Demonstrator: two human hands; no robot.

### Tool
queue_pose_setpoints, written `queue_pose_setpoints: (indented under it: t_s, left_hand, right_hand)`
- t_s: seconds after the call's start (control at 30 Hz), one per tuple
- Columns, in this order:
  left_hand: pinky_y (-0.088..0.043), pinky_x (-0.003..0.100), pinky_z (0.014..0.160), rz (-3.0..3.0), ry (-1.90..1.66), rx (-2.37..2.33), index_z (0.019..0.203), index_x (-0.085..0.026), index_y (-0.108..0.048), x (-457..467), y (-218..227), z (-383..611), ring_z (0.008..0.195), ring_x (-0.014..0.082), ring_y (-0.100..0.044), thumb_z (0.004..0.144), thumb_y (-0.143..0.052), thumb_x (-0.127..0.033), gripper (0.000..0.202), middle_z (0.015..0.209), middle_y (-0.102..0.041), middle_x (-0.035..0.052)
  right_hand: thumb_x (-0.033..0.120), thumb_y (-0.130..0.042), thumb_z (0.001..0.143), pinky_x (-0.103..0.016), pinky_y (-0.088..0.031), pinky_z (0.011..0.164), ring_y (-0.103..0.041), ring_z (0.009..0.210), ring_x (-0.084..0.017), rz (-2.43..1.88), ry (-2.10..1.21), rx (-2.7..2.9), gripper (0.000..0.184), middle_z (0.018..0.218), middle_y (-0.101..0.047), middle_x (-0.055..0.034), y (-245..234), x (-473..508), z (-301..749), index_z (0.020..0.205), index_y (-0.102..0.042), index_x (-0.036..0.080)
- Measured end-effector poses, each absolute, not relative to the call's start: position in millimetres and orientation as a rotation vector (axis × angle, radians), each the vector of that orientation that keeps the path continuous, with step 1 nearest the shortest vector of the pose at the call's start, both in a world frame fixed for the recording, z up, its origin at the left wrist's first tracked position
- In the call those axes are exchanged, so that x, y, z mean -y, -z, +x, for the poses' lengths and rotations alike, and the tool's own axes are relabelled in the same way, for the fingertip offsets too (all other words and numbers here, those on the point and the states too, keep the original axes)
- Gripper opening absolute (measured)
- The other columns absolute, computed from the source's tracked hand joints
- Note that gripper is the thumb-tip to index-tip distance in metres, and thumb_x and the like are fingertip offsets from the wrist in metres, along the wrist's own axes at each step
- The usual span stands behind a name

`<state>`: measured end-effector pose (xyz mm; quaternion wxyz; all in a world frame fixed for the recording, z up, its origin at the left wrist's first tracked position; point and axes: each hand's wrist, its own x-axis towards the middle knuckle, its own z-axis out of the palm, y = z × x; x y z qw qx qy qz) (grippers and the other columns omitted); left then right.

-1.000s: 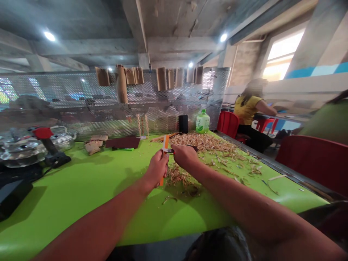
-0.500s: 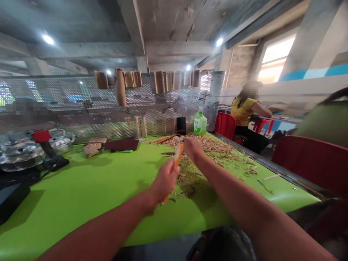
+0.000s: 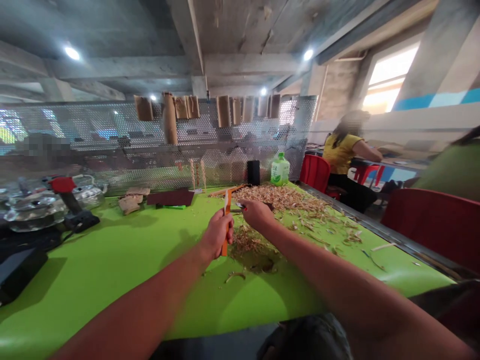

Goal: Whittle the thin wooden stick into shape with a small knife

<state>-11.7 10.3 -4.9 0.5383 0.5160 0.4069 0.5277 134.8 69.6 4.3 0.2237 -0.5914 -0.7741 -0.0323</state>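
Orange stick (image 3: 227, 199) stands almost upright at frame centre, top end uppermost, over the green table (image 3: 112, 250) and shavings heap (image 3: 285, 197). The left hand (image 3: 219, 235) is wrapped tight around its middle. The right hand (image 3: 255, 212) is closed on a small blade (image 3: 238, 204) near its top.

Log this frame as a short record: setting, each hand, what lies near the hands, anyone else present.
Setting: green table in front of a perforated metal screen
Left hand: closed round an upright orange stick
Right hand: grips a knife, blade at the stick
Near hands: wood shavings strewn over the table
Far edge: green bottle, black cylinder
Others: person in yellow, seated right
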Motion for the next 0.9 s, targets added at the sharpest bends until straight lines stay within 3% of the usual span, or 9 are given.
queue_pose_setpoints:
  t_s: [0.27, 0.63, 0.9]
  left_hand:
    - [-0.027, 0.016, 0.034, 1.181, -1.288, -0.966, 0.077, -0.022, -0.04, -4, -1, -7, 0.035, 0.0043, -0.032, 0.079, -0.054, -0.027, 0.015, 0.054, -0.038, -0.0098]
    - [-0.024, 0.018, 0.035, 1.213, -1.218, -1.01, 0.075, -0.023, -0.037, 14, -7, 4, 0.034, 0.0053, -0.028, 0.082, -0.05, -0.026, 0.015, 0.049, -0.035, -0.0102]
    - [-0.023, 0.018, 0.035, 1.18, -1.177, -1.02, 0.075, -0.023, -0.037, 14, -10, 2, 0.035, 0.0052, -0.027, 0.082, -0.045, -0.019, 0.012, 0.048, -0.035, -0.0099]
  right_hand:
    - [0.026, -0.039, 0.095, -0.025, -0.04, 0.07, -0.067, 0.084, -0.02, -1.648, 0.188, 2.29, 0.029, 0.094, -0.074, -0.0079, -9, -54, 126, 0.107, -0.066, 0.025]
    - [0.025, -0.036, 0.097, -0.027, -0.041, 0.076, -0.065, 0.095, -0.021, -1.694, 0.347, 2.267, 0.032, 0.104, -0.071, -0.0115, -11, -66, 137, 0.115, -0.062, 0.022]
    - [0.026, -0.039, 0.097, -0.028, -0.041, 0.079, -0.064, 0.096, -0.023, -1.623, 0.314, 2.218, 0.031, 0.101, -0.071, -0.0127, -8, -78, 136, 0.111, -0.065, 0.019]
